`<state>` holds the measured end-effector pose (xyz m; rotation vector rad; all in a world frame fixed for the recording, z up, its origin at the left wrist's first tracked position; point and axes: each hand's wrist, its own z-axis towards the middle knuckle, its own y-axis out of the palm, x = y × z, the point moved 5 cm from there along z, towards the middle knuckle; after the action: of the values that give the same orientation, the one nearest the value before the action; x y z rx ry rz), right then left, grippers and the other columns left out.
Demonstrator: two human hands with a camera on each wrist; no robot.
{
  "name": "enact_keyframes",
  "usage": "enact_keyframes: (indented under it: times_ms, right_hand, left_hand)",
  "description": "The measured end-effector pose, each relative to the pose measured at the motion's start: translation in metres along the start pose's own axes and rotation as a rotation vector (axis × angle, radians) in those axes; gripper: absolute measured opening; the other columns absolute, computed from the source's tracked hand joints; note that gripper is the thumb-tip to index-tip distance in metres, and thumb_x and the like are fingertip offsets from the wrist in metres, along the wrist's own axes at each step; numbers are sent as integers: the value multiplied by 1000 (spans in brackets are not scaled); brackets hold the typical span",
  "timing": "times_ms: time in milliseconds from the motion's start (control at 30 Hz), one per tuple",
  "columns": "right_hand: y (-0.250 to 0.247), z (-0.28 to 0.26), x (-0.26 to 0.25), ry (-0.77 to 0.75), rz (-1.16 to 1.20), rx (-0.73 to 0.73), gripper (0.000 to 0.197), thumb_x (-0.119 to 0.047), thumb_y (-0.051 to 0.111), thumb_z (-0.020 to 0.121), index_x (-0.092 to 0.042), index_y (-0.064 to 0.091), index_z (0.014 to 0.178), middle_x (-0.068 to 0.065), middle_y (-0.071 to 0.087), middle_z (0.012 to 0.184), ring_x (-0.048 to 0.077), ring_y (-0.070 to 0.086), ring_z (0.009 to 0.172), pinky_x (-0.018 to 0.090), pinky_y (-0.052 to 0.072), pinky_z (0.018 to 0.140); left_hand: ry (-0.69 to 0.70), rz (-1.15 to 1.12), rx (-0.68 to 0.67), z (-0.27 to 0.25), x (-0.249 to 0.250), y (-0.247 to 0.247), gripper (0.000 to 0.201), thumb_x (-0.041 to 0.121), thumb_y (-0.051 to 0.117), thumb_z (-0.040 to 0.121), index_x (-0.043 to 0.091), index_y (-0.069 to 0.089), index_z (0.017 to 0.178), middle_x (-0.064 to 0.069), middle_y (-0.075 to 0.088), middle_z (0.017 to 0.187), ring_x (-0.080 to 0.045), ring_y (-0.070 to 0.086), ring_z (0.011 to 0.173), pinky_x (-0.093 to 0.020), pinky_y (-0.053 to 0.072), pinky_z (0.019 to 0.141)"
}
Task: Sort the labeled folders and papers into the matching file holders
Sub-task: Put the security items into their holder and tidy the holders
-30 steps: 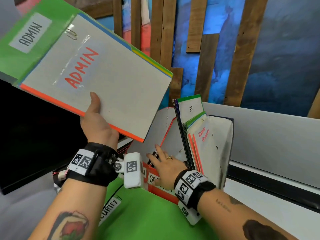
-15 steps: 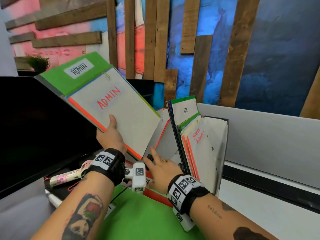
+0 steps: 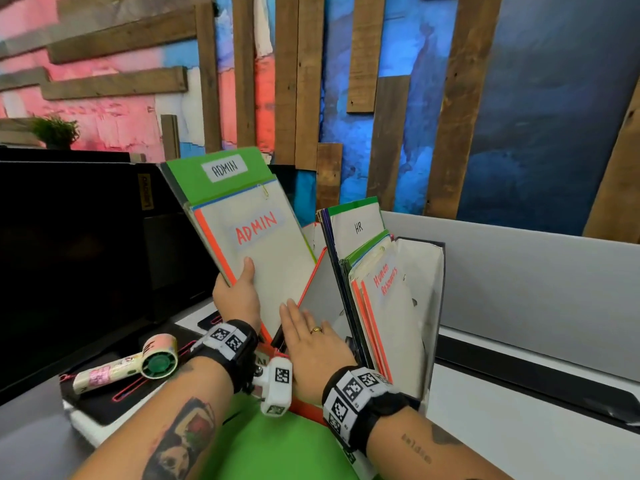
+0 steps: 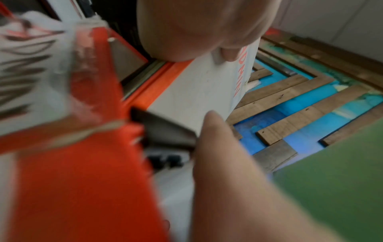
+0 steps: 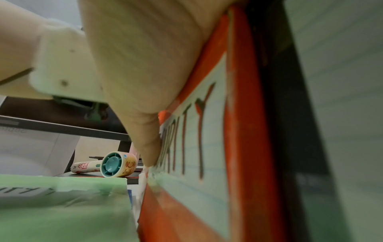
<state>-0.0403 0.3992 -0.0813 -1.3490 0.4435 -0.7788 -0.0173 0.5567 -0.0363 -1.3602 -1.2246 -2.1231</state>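
My left hand (image 3: 237, 292) grips a green ADMIN folder (image 3: 221, 174) with a clipped white ADMIN paper stack (image 3: 266, 258), thumb on the front, its lower corner down inside a file holder. My right hand (image 3: 311, 344) lies flat with straight fingers on the orange-trimmed holder (image 3: 313, 282), whose front carries a SECURITY label (image 5: 192, 139). To the right, a black and white holder (image 3: 429, 306) keeps an HR folder (image 3: 356, 226) and Human Resources papers (image 3: 388, 299) upright. In the left wrist view the thumb (image 4: 207, 24) presses the white ADMIN sheet (image 4: 199, 91).
A green SECURITY folder (image 3: 277, 448) lies flat below my wrists. A dark monitor (image 3: 86, 258) stands at the left, with a small hand fan (image 3: 138, 365) on its base. A grey partition (image 3: 540, 289) and a painted wood wall (image 3: 415, 98) close the back.
My left hand has brought the ADMIN bundle down and to the right, from high at the upper left into the holder. My right hand has stayed on the holder.
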Motion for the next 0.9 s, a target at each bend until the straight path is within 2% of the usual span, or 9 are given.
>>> enact_keyframes:
  times_ms: [67, 133, 233, 433, 600, 667, 733, 833, 900]
  right_hand:
    - [1, 0, 0, 7, -12, -4, 96, -45, 45, 99, -9, -24, 156, 12, -26, 165, 35, 4, 155, 53, 16, 124]
    - [4, 2, 0, 5, -28, -25, 105, -54, 49, 96, -8, -24, 156, 12, -26, 165, 34, 3, 155, 53, 16, 123]
    - [4, 2, 1, 3, -29, -33, 113, -62, 54, 92, -8, -23, 156, 12, -26, 165, 35, 2, 155, 53, 17, 123]
    - [3, 1, 1, 5, -13, -41, 117, -54, 63, 90, -10, -22, 157, 10, -24, 166, 34, 1, 155, 54, 15, 124]
    - [3, 1, 1, 9, -26, -35, 115, -54, 62, 89, -10, -19, 158, 11, -21, 167, 35, 5, 155, 53, 19, 123]
    - [2, 2, 1, 9, -30, -36, 115, -54, 63, 89, -10, -18, 158, 11, -20, 167, 37, 9, 154, 53, 22, 122]
    - [2, 2, 1, 10, -30, -26, 115, -55, 64, 88, -11, -16, 158, 12, -18, 167, 38, 15, 152, 52, 27, 119]
    - [0, 1, 0, 14, -25, -10, 115, -54, 66, 87, -11, -12, 159, 13, -16, 168, 36, 27, 148, 48, 37, 113]
    - [-3, 0, -1, 9, -19, -20, 116, -50, 70, 85, -10, -9, 160, 13, -13, 168, 34, 32, 145, 46, 41, 110]
  left_hand:
    - [-15, 137, -18, -4, -16, -7, 21, 34, 70, 93, 23, 67, 110, 2, 72, 106, -17, 70, 97, -37, 56, 91]
    - [-6, 300, -101, -4, -23, -9, 19, 39, 67, 93, 27, 64, 108, 2, 72, 107, -21, 69, 99, -44, 55, 94]
    - [15, 486, -196, -5, -20, -8, 17, 38, 63, 95, 29, 57, 107, 1, 69, 109, -24, 67, 102, -48, 55, 96]
    - [88, 623, -143, -25, -14, -19, 35, 25, 58, 100, 6, 43, 125, -14, 65, 118, -33, 65, 106, -44, 54, 93]
    - [88, 636, -100, -34, -15, -25, 42, 12, 62, 95, 3, 40, 129, -17, 64, 123, -33, 64, 109, -38, 52, 90]
    - [85, 646, -82, -34, -16, -28, 48, 7, 63, 91, 2, 40, 133, -18, 61, 126, -35, 62, 114, -41, 52, 94]
    - [84, 684, -67, -33, -17, -31, 56, 4, 65, 85, 4, 40, 135, -18, 57, 130, -36, 57, 121, -49, 51, 101]
    - [40, 800, -38, -41, -8, -35, 77, 6, 66, 78, 8, 33, 147, -18, 46, 144, -37, 42, 136, -57, 39, 111]
    - [-37, 827, -32, -50, 1, -39, 89, 12, 70, 78, 11, 24, 155, -18, 35, 153, -38, 33, 143, -56, 31, 116]
